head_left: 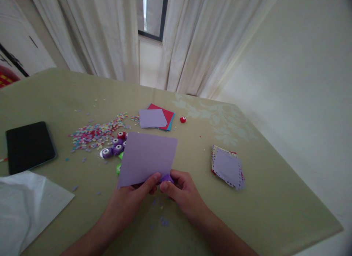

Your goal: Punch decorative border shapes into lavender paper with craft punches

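The purple sheet [150, 157] is held above the desk [264, 212], the left hand's [134, 192] grip closed on its lower edge with the thumb in front, while the right hand's [180, 188] grip is closed about a purple punch [167, 178] at the lower right corner. Just left and partly behind the sheet stand several other punches [117, 147], with paper bits [93, 135] beyond. Farther out lie a small paper pile [152, 118], a red punch [183, 119], hole-edged sheets [227, 166] at right, and a black tablet [30, 146] at left.
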Action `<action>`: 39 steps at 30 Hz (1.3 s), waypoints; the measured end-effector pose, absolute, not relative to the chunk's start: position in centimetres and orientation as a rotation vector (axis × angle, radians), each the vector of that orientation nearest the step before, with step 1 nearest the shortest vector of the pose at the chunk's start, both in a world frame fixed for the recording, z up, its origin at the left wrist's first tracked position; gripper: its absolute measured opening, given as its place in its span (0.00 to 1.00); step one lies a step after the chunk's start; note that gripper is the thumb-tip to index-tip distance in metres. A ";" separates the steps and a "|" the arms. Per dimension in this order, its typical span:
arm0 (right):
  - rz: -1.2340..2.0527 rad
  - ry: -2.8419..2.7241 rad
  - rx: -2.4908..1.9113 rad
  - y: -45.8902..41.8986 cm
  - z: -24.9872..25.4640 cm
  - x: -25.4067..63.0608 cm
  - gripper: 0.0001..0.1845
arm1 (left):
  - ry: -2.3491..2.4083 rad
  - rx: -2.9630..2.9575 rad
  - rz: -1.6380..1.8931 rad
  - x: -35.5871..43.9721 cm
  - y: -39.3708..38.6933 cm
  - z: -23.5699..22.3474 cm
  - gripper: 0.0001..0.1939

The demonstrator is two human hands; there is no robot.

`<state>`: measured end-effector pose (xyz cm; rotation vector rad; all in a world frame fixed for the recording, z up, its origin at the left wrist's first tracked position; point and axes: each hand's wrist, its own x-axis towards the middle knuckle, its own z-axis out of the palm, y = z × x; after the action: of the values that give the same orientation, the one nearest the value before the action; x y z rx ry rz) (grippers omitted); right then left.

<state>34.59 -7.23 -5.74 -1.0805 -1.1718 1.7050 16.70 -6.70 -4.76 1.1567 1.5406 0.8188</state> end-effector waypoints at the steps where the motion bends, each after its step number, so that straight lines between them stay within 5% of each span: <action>1: 1.705 -1.171 -1.071 -7.2 -5.7 34.6 0.26 | 1.547 1.165 0.827 16.7 -6.7 -4.9 0.18; 8: 1.692 -1.142 -1.053 -7.2 -5.8 34.3 0.23 | 1.519 1.189 0.783 16.6 -6.6 -5.7 0.20; 21: 1.600 -1.098 -1.192 -6.3 -5.1 37.8 0.34 | 1.385 1.117 0.867 16.0 -5.8 -5.0 0.20; 29: 1.507 -0.925 -1.152 -5.3 -5.7 39.3 0.30 | 1.163 1.237 0.623 14.9 -5.3 -5.8 0.14; 39: 1.568 -1.068 -1.202 -4.4 -4.9 41.5 0.27 | 1.172 1.293 0.469 13.2 -4.7 -5.8 0.20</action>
<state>41.47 -4.41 -4.88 -1.2025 -1.0683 1.5681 13.24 -4.67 -5.80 1.2928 1.1724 0.4685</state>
